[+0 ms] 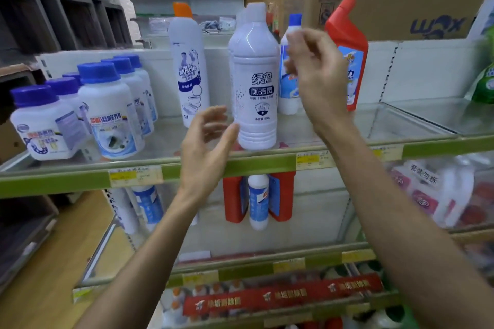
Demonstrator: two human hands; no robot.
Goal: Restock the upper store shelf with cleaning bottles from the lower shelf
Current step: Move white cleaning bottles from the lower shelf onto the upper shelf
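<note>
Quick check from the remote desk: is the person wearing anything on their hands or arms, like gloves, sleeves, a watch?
Nothing worn in view. The left hand and right hand are bare, without gloves, rings or watch. Both forearms are uncovered down to the frame's bottom edge; no sleeve shows.

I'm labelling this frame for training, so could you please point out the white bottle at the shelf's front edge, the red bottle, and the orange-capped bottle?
white bottle [257, 93]: head view, on its front label.
red bottle [355, 61]: head view, on its label.
orange-capped bottle [188, 69]: head view, on its label.
</note>
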